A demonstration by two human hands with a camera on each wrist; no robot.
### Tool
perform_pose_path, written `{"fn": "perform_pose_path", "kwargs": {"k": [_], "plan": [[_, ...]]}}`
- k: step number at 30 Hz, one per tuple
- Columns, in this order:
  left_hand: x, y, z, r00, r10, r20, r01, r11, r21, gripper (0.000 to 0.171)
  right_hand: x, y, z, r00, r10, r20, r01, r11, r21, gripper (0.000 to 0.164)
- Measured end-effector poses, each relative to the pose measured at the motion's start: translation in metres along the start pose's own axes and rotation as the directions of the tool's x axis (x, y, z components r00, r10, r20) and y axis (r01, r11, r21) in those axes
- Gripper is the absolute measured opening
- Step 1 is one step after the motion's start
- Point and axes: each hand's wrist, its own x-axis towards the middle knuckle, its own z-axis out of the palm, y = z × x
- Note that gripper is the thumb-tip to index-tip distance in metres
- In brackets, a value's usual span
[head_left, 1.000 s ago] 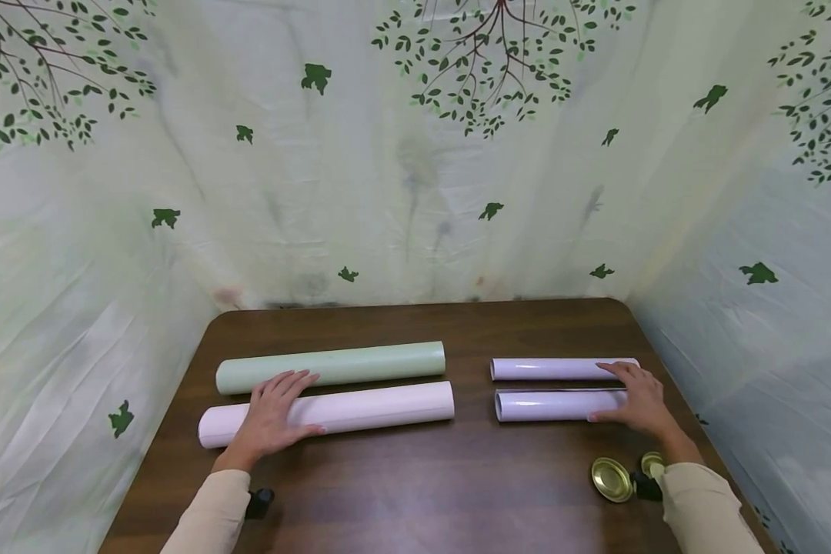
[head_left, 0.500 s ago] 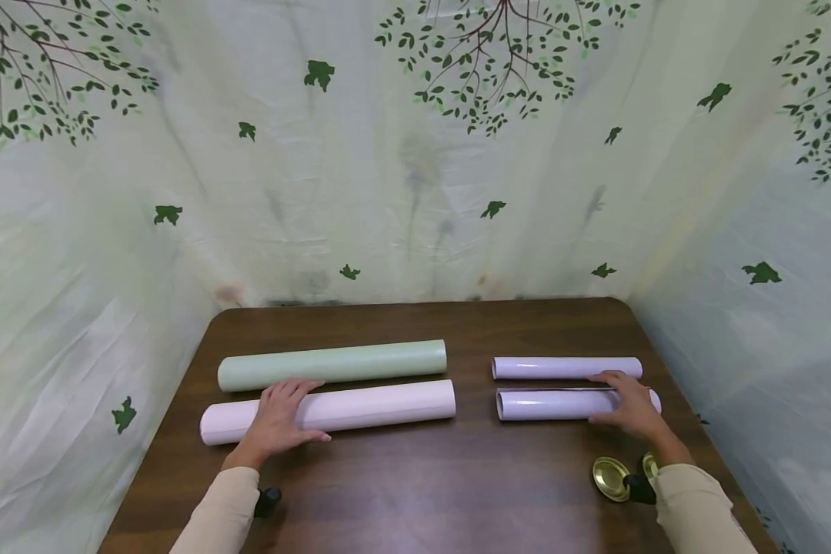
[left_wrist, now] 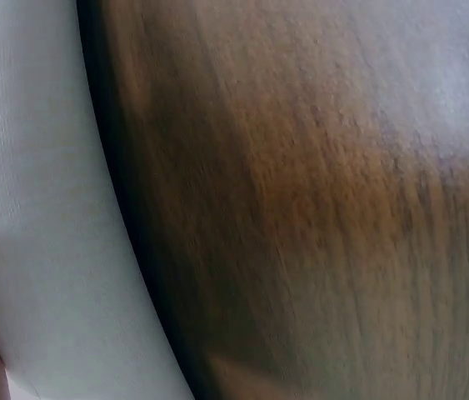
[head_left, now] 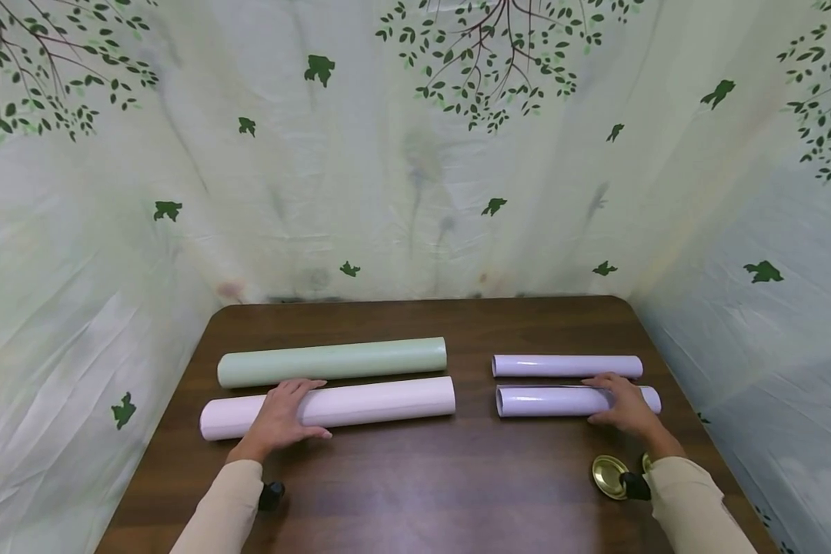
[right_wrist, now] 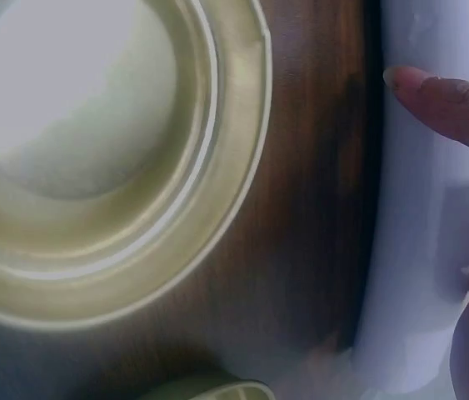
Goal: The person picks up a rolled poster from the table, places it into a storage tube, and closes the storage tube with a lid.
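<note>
Near the left side of the table lies a long pinkish-white roll (head_left: 388,402), with my left hand (head_left: 278,419) laid across it, fingers over the far side and thumb at the near side. Its surface looks finely textured in the left wrist view, where the roll (left_wrist: 42,208) fills the left edge. Behind it is a pale green roll (head_left: 332,363). On the right, my right hand (head_left: 626,408) spans the front glossy lavender roll (head_left: 547,402), thumb (right_wrist: 442,100) against its near side. A second lavender roll (head_left: 561,366) lies just behind, parallel.
A round brass-coloured dish or lid (head_left: 608,477) sits by my right wrist; a second gold piece (head_left: 647,462) is mostly hidden by the sleeve. The brown wooden table (head_left: 429,492) is enclosed by pale leaf-printed curtains (head_left: 415,192).
My right hand has drawn back from over the rear lavender roll onto the front one. The left fingers have pulled in from the green roll and closed around the pinkish-white roll.
</note>
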Motion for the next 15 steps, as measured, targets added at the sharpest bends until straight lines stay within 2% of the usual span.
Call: {"fn": "perform_pose_path", "kwargs": {"k": [5,9,15], "plan": [[0.0025,-0.0003,0.002,1.0,-0.012,0.021,0.011,1.0,0.028,0.089,0.0018,-0.0008,0.0019,1.0,0.016,0.006,-0.016,0.999,0.029,0.058],[0.0026,0.0015,0.0037,0.999,-0.031,0.028,0.029,0.997,0.069,0.088,0.0024,-0.0006,0.0042,0.997,0.074,0.037,-0.077,0.994,0.076,0.053],[0.0054,0.0021,0.0071,0.998,-0.06,0.018,0.058,0.994,0.097,0.078,0.0041,0.0023,0.0072,0.99,0.123,0.066,-0.126,0.991,0.044,0.053]]}}
